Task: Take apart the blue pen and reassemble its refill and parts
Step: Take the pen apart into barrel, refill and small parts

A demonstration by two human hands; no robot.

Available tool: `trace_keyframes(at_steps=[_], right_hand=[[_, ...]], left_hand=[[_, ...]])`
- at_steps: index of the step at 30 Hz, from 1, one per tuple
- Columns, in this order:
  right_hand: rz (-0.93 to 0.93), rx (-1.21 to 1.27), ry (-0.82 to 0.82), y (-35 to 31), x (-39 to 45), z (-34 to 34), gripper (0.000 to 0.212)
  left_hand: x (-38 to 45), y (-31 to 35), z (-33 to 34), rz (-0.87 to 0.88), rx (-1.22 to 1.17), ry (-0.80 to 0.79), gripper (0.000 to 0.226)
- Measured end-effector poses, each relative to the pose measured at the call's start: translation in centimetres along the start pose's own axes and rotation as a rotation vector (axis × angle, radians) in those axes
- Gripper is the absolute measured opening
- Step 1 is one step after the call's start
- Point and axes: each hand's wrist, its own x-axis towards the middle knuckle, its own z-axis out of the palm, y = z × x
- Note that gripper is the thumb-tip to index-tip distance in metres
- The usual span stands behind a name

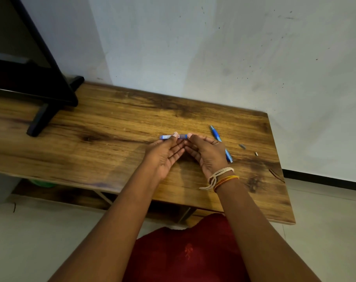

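Here, both hands hold a short blue pen section (173, 136) just above the table (116, 127).
The left hand (165, 153) and right hand (203, 151) each pinch one end at the fingertips; my advice is to keep both grips near the joint and twist straight, since the long blue piece (217, 135) and two small parts (242, 146) lie loose beside the right hand.

Left hand (165, 153) and right hand (205, 153), palms up, fingertips pinching.

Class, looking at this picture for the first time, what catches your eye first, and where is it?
Two hands meet mid-table: the left hand and right hand pinch a blue pen piece between them. Another blue pen lies just right of them on the wooden table.
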Motion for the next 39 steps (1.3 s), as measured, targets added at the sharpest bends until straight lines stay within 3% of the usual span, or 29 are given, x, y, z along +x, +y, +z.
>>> trace_keyframes(at_steps=[12,19,21,24,27,30,35,39], right_hand=[[-0.009,0.015,-0.037,0.1,-0.4,0.4,0.001],[-0.001,0.04,-0.019,0.5,-0.1,0.6,0.008],[-0.095,-0.13,0.082,0.8,0.4,0.5,0.009],[-0.339,-0.579,0.251,1.3,1.4,0.1,0.013],[-0.478,-0.815,0.291,1.4,1.8,-0.1,0.013],[-0.501,-0.969,0.32,1.5,1.9,-0.1,0.015],[-0.457,-1.004,0.369,1.6,2.4,-0.1,0.015],[-0.407,-0.791,0.408,1.5,2.5,-0.3,0.023]], left_hand=[[0.7,0.5,-0.8,-0.01,-0.019,-0.015,0.007],[0.6,1.0,-1.3,-0.006,-0.022,-0.012,0.009],[0.7,1.1,-1.5,0.012,0.0,0.014,0.009],[0.9,1.3,-1.9,0.042,0.052,0.06,0.009],[0.9,1.5,-2.2,0.05,0.082,0.072,0.011],[0.9,1.7,-2.5,0.049,0.086,0.067,0.011],[0.7,2.2,-3.0,0.052,0.106,0.06,0.01],[0.6,2.4,-3.2,0.06,0.121,0.06,0.011]])
